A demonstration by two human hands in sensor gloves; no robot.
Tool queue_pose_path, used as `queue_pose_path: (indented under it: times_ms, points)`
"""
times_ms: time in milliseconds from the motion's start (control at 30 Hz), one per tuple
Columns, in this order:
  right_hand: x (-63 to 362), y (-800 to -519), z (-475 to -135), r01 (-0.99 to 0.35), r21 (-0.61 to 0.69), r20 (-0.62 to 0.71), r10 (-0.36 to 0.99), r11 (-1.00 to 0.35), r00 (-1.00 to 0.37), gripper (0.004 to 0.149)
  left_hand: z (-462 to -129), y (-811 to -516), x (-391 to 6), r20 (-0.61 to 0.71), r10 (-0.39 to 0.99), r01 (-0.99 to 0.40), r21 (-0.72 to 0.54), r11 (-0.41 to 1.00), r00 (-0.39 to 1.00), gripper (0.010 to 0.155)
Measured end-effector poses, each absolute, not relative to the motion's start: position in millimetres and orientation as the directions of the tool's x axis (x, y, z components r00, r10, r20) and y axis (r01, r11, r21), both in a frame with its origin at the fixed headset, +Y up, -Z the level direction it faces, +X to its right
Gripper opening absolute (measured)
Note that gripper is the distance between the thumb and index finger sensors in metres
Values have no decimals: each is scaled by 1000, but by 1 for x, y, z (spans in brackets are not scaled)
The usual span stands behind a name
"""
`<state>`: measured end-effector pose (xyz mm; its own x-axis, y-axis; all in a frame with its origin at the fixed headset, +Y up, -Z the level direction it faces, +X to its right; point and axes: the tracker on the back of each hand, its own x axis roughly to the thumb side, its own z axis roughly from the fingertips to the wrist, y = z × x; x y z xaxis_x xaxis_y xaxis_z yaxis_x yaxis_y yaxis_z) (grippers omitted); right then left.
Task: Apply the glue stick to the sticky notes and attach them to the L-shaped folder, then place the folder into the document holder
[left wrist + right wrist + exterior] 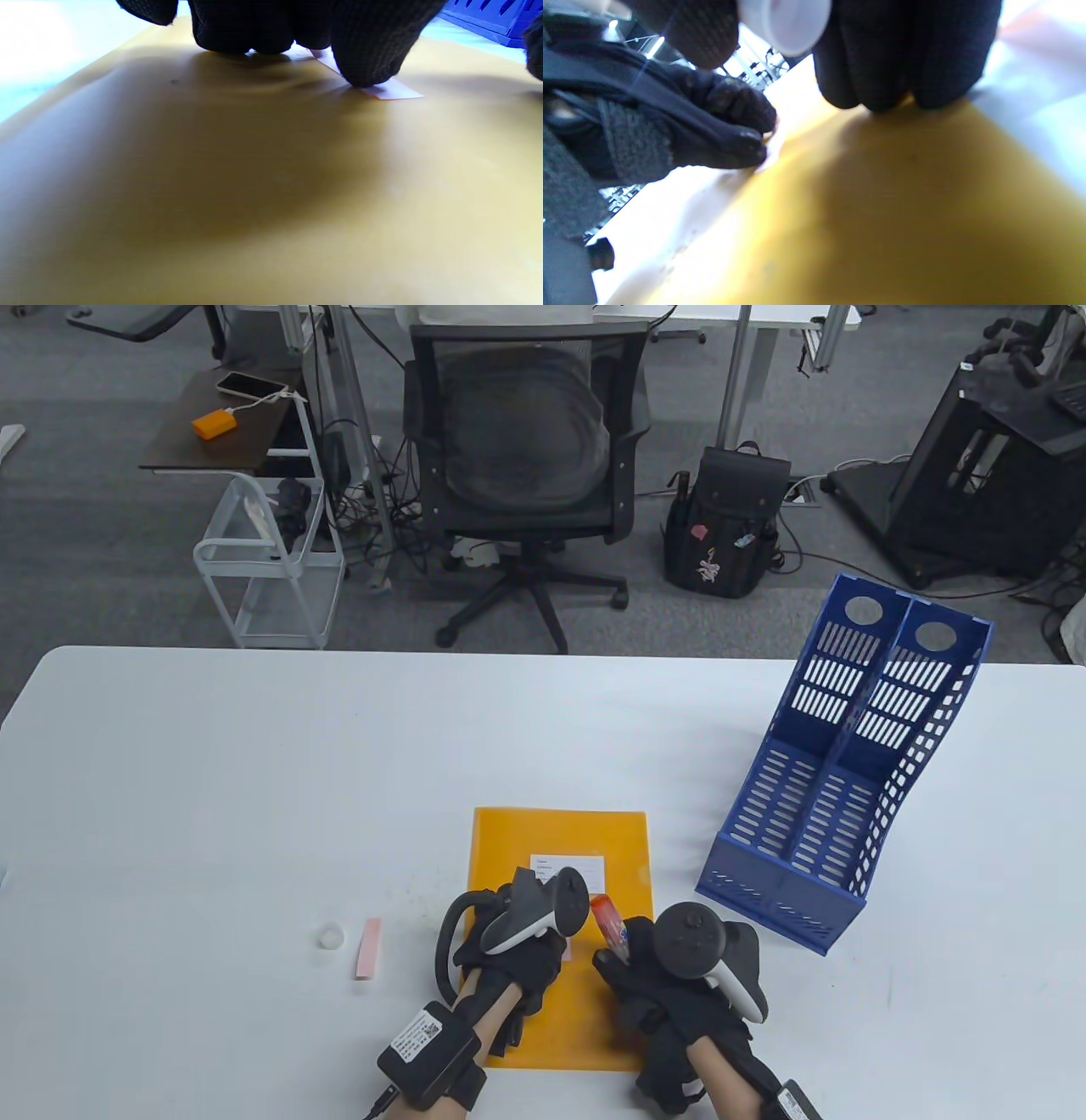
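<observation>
On table, document holder (836, 780) (slots bare), left hand (509, 959) pinning sticky note (394, 92), right hand (670, 984) gripping glue stick (607, 918)

No legible text — white label (568, 869) on folder (509, 848) too small.

The flat yellow plastic L-shaped folder (556, 848) is the landmark: the blue slotted plastic document holder (836, 797) stands right of it, and the pink paper sticky note strip (368, 948) and small white round cap (332, 937) lie left of it.

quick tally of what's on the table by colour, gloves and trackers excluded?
Orange/yellow: 1, the folder
Blue: 1, the document holder
Pink: 2, the loose sticky note and the one under the left hand's fingertips
White: 1, the glue cap
Red/orange: 1, the glue stick in the right hand
Total: 6
</observation>
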<state>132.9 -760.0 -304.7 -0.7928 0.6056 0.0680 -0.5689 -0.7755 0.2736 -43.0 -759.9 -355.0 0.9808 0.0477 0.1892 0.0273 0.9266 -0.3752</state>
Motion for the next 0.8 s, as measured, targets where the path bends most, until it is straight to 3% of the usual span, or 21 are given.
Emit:
queue_pose_path:
  times_ms: [300, 800]
  points:
    - [133, -760, -305, -568, 274, 69, 605, -776, -794, 59, -365, -762, -44, 182, 51, 46, -494, 868, 982, 65]
    - [133, -760, -305, -572, 271, 69, 608, -774, -791, 59, -367, -763, -43, 216, 3, 116, -540, 834, 976, 69]
